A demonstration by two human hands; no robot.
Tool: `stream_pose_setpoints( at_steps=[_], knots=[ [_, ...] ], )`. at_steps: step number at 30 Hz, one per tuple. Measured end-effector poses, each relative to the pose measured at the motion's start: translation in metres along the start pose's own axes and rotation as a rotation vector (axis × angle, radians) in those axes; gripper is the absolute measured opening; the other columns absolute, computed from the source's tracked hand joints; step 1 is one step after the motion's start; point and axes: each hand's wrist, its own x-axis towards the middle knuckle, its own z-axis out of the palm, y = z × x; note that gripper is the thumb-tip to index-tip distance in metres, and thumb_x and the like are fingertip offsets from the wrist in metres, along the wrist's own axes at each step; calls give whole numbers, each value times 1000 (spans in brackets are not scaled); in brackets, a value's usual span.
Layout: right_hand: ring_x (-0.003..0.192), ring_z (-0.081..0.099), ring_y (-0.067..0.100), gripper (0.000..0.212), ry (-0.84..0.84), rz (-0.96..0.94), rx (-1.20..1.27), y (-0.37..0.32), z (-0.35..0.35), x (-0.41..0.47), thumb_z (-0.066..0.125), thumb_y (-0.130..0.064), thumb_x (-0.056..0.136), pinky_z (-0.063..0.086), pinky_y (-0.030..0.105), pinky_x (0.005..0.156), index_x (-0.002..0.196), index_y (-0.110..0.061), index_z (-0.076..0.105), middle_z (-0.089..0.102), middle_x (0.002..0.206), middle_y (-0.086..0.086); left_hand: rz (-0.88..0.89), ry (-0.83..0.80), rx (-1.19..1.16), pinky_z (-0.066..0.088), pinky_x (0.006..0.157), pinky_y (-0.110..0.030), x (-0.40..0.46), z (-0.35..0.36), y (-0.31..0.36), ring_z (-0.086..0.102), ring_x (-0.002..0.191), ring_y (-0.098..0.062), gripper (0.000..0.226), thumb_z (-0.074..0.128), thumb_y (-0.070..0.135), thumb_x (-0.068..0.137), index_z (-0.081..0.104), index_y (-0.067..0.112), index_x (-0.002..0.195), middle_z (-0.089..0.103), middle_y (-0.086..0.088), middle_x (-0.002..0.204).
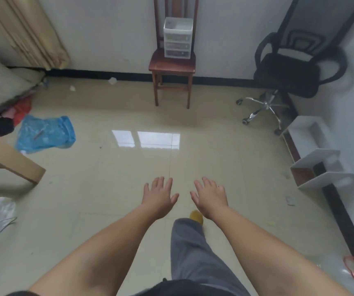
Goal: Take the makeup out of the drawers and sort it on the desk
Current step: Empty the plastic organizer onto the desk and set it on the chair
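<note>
Head view: my left hand (160,194) and right hand (210,196) are stretched out before me, fingers spread, holding nothing, since nothing is within reach. My target, the white drawer unit (177,38), stands at the back edge of the wooden chair (171,66) seat, well apart across the floor. No makeup is visible.

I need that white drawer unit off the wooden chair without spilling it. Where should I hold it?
Probably by its two side walls, one hand each, coming from the front. The drawer unit stands upright on the chair seat with the chair back close behind, and its drawers face forward, so keep it level. Both hands are open.
</note>
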Motion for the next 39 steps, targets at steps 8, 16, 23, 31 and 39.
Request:
stream_pose_setpoints(
  at_steps=[8, 16, 23, 31, 39],
  knots=[
    [132, 34, 24, 48, 8, -57, -49, 72, -95, 181, 24, -47, 99, 34, 40, 95, 139, -22, 31, 32, 148, 7, -48, 23, -32, 11, 113, -48, 169, -93, 27, 8, 144, -23, 62, 23, 51, 97, 8, 20, 149, 12, -9, 156],
    [127, 37, 25, 47, -11, -55, -37, 94, -154, 353, 26, -47, 98, 34, 39, 95, 137, -22, 34, 38, 140, 6, -65, 35, -37, 15, 111, -48, 338, -167, 3, 16, 141, -24, 60, 26, 51, 96, 15, 20, 147, 20, -9, 153],
    [133, 31, 25, 49, -10, 25, 2, 93, -225, 519, 24, -46, 99, 29, 42, 102, 141, -23, 29, 31, 147, 7, -30, 60, -42, 13, 114, -48, 507, -256, -42, 12, 143, -22, 62, 26, 52, 96, 12, 21, 148, 19, -8, 154],
    [135, 28, 24, 50, -12, 74, 62, 96, -298, 682, 23, -47, 99, 27, 43, 102, 144, -24, 27, 30, 149, 6, -15, 40, -24, 12, 114, -48, 665, -338, -82, 11, 143, -21, 63, 24, 53, 96, 12, 20, 149, 19, -8, 154],
    [135, 29, 25, 50, -8, 27, 17, 138, -362, 877, 23, -47, 99, 27, 42, 103, 144, -25, 26, 28, 150, 6, -50, 74, -59, 14, 114, -47, 852, -408, -99, 14, 142, -21, 62, 27, 51, 96, 15, 20, 148, 21, -8, 153]
  ],
)
